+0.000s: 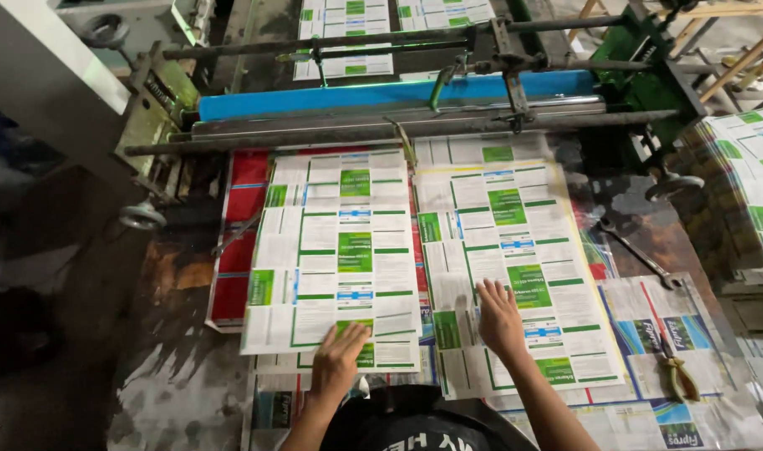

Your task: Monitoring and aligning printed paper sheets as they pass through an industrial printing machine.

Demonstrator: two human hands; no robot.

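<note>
A printing machine (381,92) with rollers and a blue bar is filling the upper part of the frame, feeding onto the desk (189,384). Two green-and-white printed sheets are lying side by side at centre. The person is apparently squaring them; that calls for even, flat pressure. The left hand (338,361) is pressing flat, fingers spread, on the left sheet (335,250); the right hand (500,319) is likewise resting open-palmed on the right sheet (515,267), gripping nothing. Pliers (676,367) are lying at lower right.

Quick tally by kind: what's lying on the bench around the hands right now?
Printed sheet piles under the hands: 2, left pile, right pile
Side stack of sheets: 1
Wrench: 1
Pliers: 1
Hands: 2, left hand, right hand
Total: 7
</note>
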